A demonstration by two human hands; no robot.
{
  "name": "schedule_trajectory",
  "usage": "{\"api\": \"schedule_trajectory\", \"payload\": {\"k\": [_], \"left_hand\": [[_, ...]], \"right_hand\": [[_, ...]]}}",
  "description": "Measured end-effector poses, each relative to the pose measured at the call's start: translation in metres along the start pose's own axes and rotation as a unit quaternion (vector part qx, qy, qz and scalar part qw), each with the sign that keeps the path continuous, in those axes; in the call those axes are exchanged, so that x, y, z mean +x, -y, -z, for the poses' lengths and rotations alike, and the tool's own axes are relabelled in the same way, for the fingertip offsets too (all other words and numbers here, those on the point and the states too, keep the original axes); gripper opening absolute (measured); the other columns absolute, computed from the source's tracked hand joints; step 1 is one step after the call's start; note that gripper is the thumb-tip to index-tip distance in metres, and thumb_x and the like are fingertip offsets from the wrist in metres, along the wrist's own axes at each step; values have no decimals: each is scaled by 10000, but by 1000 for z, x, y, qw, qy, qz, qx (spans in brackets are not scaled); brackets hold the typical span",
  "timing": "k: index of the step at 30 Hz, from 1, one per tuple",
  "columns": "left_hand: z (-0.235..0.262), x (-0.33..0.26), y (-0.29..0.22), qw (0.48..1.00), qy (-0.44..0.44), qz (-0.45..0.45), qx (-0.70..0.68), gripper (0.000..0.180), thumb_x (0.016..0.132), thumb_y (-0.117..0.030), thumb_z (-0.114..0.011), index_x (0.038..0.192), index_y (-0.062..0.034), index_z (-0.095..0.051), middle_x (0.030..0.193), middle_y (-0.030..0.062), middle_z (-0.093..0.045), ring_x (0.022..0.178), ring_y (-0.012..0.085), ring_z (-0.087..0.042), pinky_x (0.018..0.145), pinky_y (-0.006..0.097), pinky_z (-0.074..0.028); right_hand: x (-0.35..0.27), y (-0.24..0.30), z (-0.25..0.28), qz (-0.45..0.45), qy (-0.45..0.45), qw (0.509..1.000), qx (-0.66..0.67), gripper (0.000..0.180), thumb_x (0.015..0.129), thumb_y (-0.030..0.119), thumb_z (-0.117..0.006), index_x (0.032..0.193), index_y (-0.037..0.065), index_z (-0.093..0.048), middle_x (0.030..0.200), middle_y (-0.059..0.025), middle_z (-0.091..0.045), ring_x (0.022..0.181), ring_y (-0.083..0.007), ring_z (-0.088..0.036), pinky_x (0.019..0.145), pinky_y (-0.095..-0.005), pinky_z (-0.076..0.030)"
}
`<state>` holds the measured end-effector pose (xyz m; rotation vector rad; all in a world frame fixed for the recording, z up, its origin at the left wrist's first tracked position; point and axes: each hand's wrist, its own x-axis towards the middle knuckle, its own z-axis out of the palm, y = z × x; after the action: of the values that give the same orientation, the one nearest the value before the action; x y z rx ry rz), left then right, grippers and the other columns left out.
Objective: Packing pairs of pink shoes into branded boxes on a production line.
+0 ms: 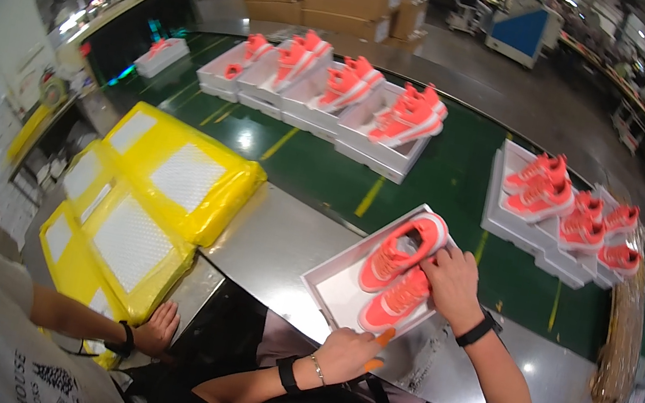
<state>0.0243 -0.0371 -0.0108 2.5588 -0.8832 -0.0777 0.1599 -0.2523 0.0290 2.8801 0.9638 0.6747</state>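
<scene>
coral shoes (pixel 398 303) lie in a white box (pixel 332 281) across the metal tabletop's (pixel 273 236) far edge. right hand (pixel 454 287): fingers bent at one heel. left hand (pixel 347 354): fingers half-curled, box's near edge. i cannot tell either hold.

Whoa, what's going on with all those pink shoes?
A person has their right hand on a pair of pink shoes in an open white box on a metal table. Their left hand, by the box's near end, holds an orange thing, too hidden to name. More shoes sit in other boxes on the green surface beyond. To the left, another person's hand rests beside yellow packages.
</scene>
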Motion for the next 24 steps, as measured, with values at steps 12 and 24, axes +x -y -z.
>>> {"api": "schedule_trajectory", "payload": {"k": [12, 24], "left_hand": [[102, 89, 46, 990, -139, 15, -21, 587, 769, -226, -772, 1259, -1, -542, 1358, 223, -433, 1003, 394, -614, 840, 444, -536], [91, 112, 61, 983, -180, -20, -15, 394, 800, -156, -684, 1139, 21, -589, 979, 159, -642, 929, 339, -546, 811, 429, -478]], "right_hand": [[16, 13, 5, -14, -30, 997, -64, 105, 750, 191, -619, 736, 189, -723, 783, -31, -514, 821, -228, -498, 718, -382, -362], [23, 40, 57, 52, -41, 998, -15, 279, 771, 105, -619, 1048, 136, -609, 771, -58, -553, 693, -231, -604, 732, -389, -388]]}}
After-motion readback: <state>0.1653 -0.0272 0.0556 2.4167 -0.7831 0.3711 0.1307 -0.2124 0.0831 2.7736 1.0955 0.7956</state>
